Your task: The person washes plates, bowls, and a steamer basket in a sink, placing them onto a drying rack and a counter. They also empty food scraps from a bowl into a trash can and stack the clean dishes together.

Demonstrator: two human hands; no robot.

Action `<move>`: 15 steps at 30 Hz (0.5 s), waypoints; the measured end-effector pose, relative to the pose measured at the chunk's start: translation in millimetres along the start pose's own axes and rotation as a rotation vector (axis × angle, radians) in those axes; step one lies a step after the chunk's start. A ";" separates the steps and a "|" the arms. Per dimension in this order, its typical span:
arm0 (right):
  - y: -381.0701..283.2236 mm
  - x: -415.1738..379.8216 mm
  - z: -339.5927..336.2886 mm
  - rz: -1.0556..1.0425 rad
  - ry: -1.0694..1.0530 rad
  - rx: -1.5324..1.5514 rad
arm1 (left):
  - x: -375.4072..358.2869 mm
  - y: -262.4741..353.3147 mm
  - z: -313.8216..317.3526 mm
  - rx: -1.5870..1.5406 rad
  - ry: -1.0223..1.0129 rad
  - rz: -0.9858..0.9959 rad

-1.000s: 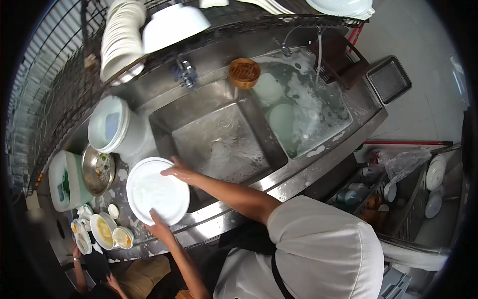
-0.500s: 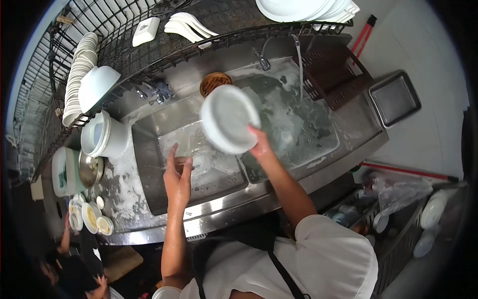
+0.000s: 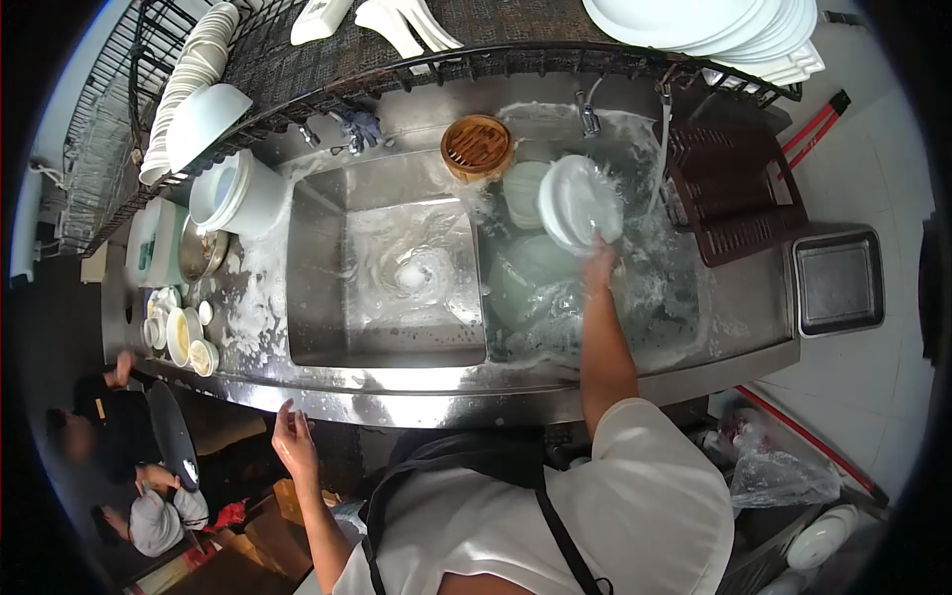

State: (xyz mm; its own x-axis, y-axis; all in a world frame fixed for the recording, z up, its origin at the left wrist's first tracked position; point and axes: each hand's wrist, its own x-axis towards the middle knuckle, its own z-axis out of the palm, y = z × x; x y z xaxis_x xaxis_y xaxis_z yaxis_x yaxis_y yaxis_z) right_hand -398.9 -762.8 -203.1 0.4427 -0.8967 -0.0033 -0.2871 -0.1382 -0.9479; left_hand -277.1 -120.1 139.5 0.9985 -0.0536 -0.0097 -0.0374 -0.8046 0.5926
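My right hand (image 3: 599, 264) grips the near rim of a white bowl (image 3: 578, 203) at the water of the right sink basin, with splashes around it. Under the cloudy water, pale dishes (image 3: 524, 194) lie to the left of the bowl and below it. My left hand (image 3: 295, 436) is in front of the counter's front edge, fingers apart, holding nothing. Between my hands is the left basin (image 3: 327, 297), where shallow water swirls around the drain (image 3: 410, 276). A round bamboo steamer (image 3: 477, 147) sits at the back between the basins.
White bucket (image 3: 248, 193), metal bowl (image 3: 201, 248) and small used dishes (image 3: 178, 335) stand on the left counter. A wire shelf (image 3: 516, 61) with dishes hangs above. At right are a brown rack (image 3: 739, 193) and metal tray (image 3: 839, 282). Two other people (image 3: 104, 436) are at lower left.
The white bowl has gone from above the divider to the right basin with my right hand. My left hand has moved back from over the left basin. The camera view has shifted.
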 end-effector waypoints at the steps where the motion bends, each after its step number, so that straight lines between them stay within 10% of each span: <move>1: 20.1 1.4 -2.3 -0.120 0.003 -0.340 | -5.7 -5.1 -2.0 0.026 0.009 -0.012; 2: 39.9 2.9 -4.5 -0.239 0.047 -0.680 | -11.2 -7.7 -1.6 0.005 0.025 -0.050; 6: 22.2 -6.0 -24.7 0.586 0.047 -0.309 | -22.9 -30.7 -2.6 0.148 -0.022 -0.055; 15: 57.1 55.5 -46.9 0.518 -0.221 -0.020 | -41.4 -51.5 -25.7 0.512 -0.042 -0.088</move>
State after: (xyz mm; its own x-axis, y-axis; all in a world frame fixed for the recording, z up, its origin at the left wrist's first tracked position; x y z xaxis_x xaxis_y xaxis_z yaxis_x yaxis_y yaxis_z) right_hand -430.5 -840.1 -242.4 0.4064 -0.7407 -0.5350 -0.5291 0.2866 -0.7987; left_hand -315.5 -61.2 130.1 0.9967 0.0126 -0.0800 0.0221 -0.9927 0.1187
